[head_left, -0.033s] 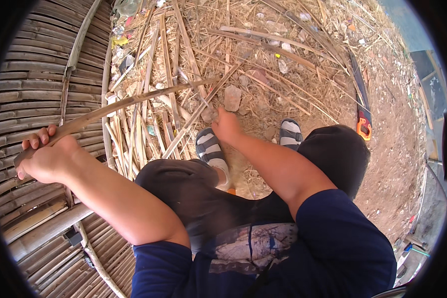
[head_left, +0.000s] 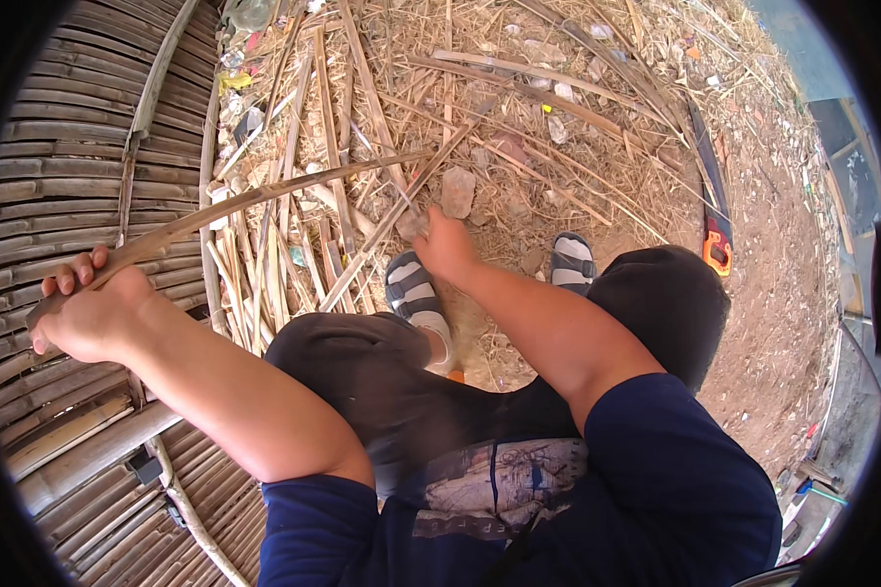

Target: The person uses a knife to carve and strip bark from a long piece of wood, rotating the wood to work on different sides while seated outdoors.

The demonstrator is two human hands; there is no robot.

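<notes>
The left hand (head_left: 93, 308) is clenched around the lower-left end of one long, slender brown bamboo strip (head_left: 264, 193) in the head view, its fingers curled over the edge. The right hand (head_left: 445, 243), the second of the two, is closed at the low centre, just below one rough, pinkish-brown stone block (head_left: 458, 192). One thin, pale grey, blade-like piece (head_left: 408, 202) slants up and left from the right hand, which appears to grasp it; its lower end is hidden, so I cannot tell exactly what it is.

The bamboo strip is single, slightly bowed and flat-looking, darker at the gripped end and narrower toward the far tip. It rises to the right from the left hand, passing over many split, straw-coloured bamboo lengths (head_left: 328, 108), too tangled to count, on the straw-littered brown ground (head_left: 773, 342). Its tip lies near the stone block, up and left of it; whether it touches the slanting length there, I cannot tell.

Two grey open-toed sandals (head_left: 413, 284) are worn over pale socks, one foot on each side of the right forearm. One handsaw with an orange handle (head_left: 718, 254) lies at the right. One brown slatted bamboo wall (head_left: 59, 196) stands at the left.
</notes>
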